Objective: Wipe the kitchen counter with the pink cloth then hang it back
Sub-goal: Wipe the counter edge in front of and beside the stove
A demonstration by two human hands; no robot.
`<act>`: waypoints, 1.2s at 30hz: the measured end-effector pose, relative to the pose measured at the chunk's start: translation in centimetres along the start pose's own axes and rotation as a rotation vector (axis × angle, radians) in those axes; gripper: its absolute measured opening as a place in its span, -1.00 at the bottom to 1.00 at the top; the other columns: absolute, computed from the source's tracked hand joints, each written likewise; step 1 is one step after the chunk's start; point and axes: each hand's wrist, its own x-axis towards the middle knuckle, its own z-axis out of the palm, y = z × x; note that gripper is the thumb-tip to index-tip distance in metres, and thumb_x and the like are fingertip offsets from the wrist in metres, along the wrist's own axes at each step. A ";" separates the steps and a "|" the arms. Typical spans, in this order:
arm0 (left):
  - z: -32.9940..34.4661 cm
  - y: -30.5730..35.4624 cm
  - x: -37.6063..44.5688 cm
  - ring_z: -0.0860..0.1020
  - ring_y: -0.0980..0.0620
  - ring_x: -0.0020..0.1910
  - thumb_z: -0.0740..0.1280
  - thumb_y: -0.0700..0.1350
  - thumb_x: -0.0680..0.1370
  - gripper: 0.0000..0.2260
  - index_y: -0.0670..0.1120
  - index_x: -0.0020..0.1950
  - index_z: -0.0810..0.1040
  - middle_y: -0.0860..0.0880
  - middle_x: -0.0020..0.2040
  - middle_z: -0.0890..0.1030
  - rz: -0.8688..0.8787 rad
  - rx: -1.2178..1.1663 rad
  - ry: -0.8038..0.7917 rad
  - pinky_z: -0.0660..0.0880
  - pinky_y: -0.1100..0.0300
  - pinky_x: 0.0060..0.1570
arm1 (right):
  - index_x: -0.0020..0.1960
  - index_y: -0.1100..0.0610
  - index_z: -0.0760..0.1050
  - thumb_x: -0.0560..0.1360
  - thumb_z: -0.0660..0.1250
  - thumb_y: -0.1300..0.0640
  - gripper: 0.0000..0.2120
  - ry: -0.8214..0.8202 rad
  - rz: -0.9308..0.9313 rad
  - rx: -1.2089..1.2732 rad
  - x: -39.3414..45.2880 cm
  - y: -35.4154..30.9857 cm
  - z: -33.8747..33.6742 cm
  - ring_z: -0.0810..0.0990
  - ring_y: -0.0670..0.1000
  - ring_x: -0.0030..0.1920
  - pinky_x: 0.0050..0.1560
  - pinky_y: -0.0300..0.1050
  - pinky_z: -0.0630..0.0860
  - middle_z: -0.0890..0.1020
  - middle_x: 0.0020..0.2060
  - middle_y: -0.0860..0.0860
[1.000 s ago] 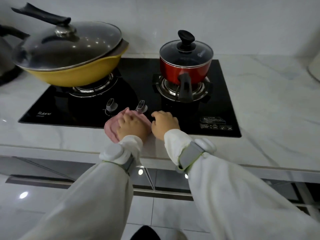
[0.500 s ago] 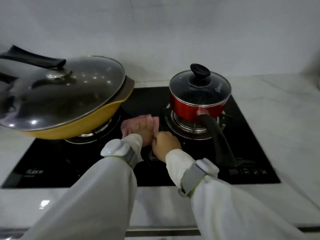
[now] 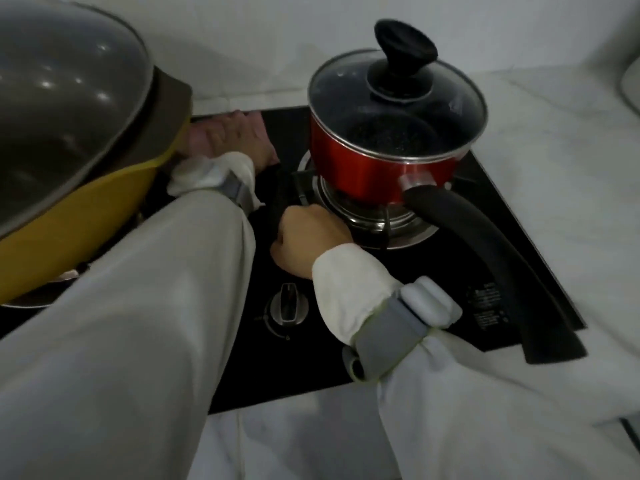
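Observation:
The pink cloth [image 3: 198,136] lies on the back strip of the black glass hob [image 3: 446,271], between the yellow wok and the red pot. My left hand [image 3: 244,138] presses down on the cloth and covers most of it; only its left part shows beside the wok's rim. Nearer to me, my right hand [image 3: 308,239] rests on the hob as a closed fist with nothing in it, just left of the right burner. The white marble counter [image 3: 554,161] surrounds the hob.
A big yellow wok [image 3: 69,223] with a glass lid fills the left. A red saucepan [image 3: 377,164] with a lid sits on the right burner, its long black handle [image 3: 498,271] pointing toward me. A burner knob [image 3: 286,305] lies below my right hand.
My left hand has pushed the cloth from the hob's front, past the knobs, to its back edge between the pans. My right hand followed onto the hob. The camera leaned in closer.

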 end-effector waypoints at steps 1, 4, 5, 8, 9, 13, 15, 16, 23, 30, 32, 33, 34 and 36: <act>-0.2 0.0 0.6 0.34 -0.28 0.36 0.36 -0.05 0.47 -0.54 -0.17 0.33 0.42 -0.28 0.35 0.39 0.022 0.031 0.030 0.23 -0.17 0.36 | 0.03 0.20 0.54 0.49 0.28 0.11 -0.80 -0.012 -0.005 -0.004 0.0 -0.1 -0.2 0.58 0.16 0.06 -0.14 -0.16 0.39 0.60 0.07 0.15; 0.3 0.1 3.0 0.36 -0.32 0.30 0.30 -0.01 0.49 -0.57 -0.21 0.27 0.39 -0.33 0.28 0.40 0.062 0.165 0.004 0.24 -0.19 0.35 | -0.25 0.15 0.45 0.49 0.28 0.12 -0.84 -0.056 -0.025 -0.041 -0.2 -0.3 -0.4 0.53 0.11 -0.08 -0.18 -0.18 0.37 0.59 -0.08 0.12; 0.4 0.2 3.7 0.36 -0.33 0.30 0.31 0.01 0.48 -0.55 -0.19 0.28 0.38 -0.33 0.28 0.39 0.055 0.179 -0.028 0.23 -0.19 0.35 | -0.26 0.14 0.44 0.49 0.28 0.13 -0.83 -0.066 -0.029 -0.053 -0.5 -0.3 -0.3 0.53 0.12 -0.09 -0.19 -0.17 0.37 0.58 -0.13 0.11; 0.5 0.5 6.0 0.34 -0.28 0.36 0.33 0.01 0.45 -0.55 -0.13 0.29 0.40 -0.29 0.31 0.39 0.029 0.152 -0.112 0.22 -0.17 0.38 | -0.26 0.17 0.48 0.48 0.27 0.18 -0.85 0.024 -0.079 -0.086 -0.5 0.3 0.2 0.58 0.16 -0.04 -0.30 -0.18 0.34 0.56 -0.22 0.11; 0.8 0.2 6.3 0.34 -0.28 0.36 0.29 -0.01 0.48 -0.58 -0.14 0.30 0.39 -0.29 0.32 0.39 0.028 0.152 -0.136 0.22 -0.16 0.37 | -0.33 0.16 0.44 0.49 0.26 0.19 -0.79 0.033 -0.094 -0.093 -1.1 0.3 0.7 0.59 0.16 -0.05 -0.33 -0.19 0.32 0.51 -0.29 0.08; 0.6 0.1 7.6 0.38 -0.26 0.33 0.20 -0.07 0.53 -0.69 -0.10 0.25 0.43 -0.23 0.29 0.43 0.059 0.183 -0.047 0.26 -0.13 0.34 | -0.37 0.16 0.32 0.50 0.27 0.21 -0.71 0.067 -0.126 -0.073 -0.8 0.3 0.9 0.54 0.18 0.01 -0.25 -0.15 0.31 0.50 -0.17 0.15; 0.3 0.0 7.1 0.45 -0.24 0.27 0.25 0.02 0.47 -0.70 -0.05 0.16 0.52 -0.15 0.22 0.51 -0.048 0.180 -0.004 0.32 -0.08 0.25 | -0.43 0.13 0.15 0.50 0.25 0.28 -0.60 0.099 -0.129 -0.094 -0.7 0.2 1.3 0.52 0.17 -0.01 -0.42 -0.20 0.20 0.29 -0.37 0.06; 0.7 -0.3 7.3 0.46 -0.26 0.24 0.28 0.10 0.39 -0.62 -0.05 0.13 0.56 -0.15 0.20 0.54 -0.141 0.135 0.014 0.35 -0.08 0.23 | -0.43 0.14 0.15 0.49 0.24 0.30 -0.61 0.108 -0.122 -0.098 -0.8 0.1 1.5 0.52 0.16 -0.02 -0.46 -0.21 0.13 0.21 -0.41 0.04; -0.8 -0.7 2.1 0.54 -0.22 0.11 0.29 -0.09 0.49 -0.73 -0.14 0.14 0.60 -0.23 0.12 0.57 -0.353 -0.005 0.112 0.44 -0.02 0.06 | -0.15 0.24 0.51 0.52 0.23 0.27 -0.88 0.106 -0.080 -0.075 -1.4 -0.3 0.8 0.54 0.16 0.06 -0.20 -0.14 0.32 0.55 -0.13 0.14; -0.3 -0.4 -4.1 0.49 -0.20 -0.02 0.07 -0.09 0.60 -0.73 -0.11 0.15 0.50 -0.25 0.01 0.50 -0.230 0.242 0.073 0.29 -0.06 0.13 | 0.11 0.21 0.54 0.53 0.22 0.23 -0.79 0.102 -0.022 -0.122 -2.0 -1.0 1.2 0.51 0.17 0.17 -0.09 -0.10 0.38 0.57 0.13 0.18; 0.4 -1.0 -4.7 0.38 -0.26 0.31 0.07 0.03 0.57 -0.58 -0.11 0.36 0.38 -0.24 0.33 0.41 -0.267 0.243 0.000 0.14 -0.26 0.34 | 0.11 0.20 0.53 0.53 0.21 0.21 -0.79 0.077 -0.014 -0.146 -2.0 -1.1 1.7 0.45 0.17 0.23 -0.03 -0.08 0.39 0.56 0.14 0.18; 0.0 -1.6 -5.6 0.34 -0.25 0.36 0.10 0.06 0.55 -0.55 -0.09 0.40 0.34 -0.21 0.38 0.38 -0.254 0.237 -0.021 0.09 -0.28 0.38 | 0.12 0.20 0.53 0.53 0.20 0.20 -0.78 0.053 -0.025 -0.154 -2.4 -1.5 2.0 0.42 0.16 0.26 -0.01 -0.07 0.36 0.56 0.15 0.17; -0.4 -1.7 -6.4 0.32 -0.23 0.39 0.18 0.10 0.52 -0.51 -0.05 0.42 0.31 -0.18 0.40 0.35 -0.188 0.256 -0.067 0.07 -0.29 0.40 | 0.13 0.18 0.53 0.53 0.18 0.17 -0.76 0.037 -0.033 -0.175 -2.4 -1.8 2.2 0.39 0.16 0.28 0.03 -0.07 0.34 0.55 0.18 0.16; -1.3 -1.7 -7.5 0.24 -0.16 0.46 0.32 0.18 0.42 -0.34 0.08 0.47 0.20 -0.11 0.46 0.26 -0.011 0.371 -0.217 0.02 -0.33 0.39 | 0.19 0.13 0.50 0.54 0.15 0.12 -0.72 -0.014 -0.007 -0.245 -2.2 -1.9 2.6 0.34 0.15 0.31 0.19 0.01 0.30 0.50 0.25 0.13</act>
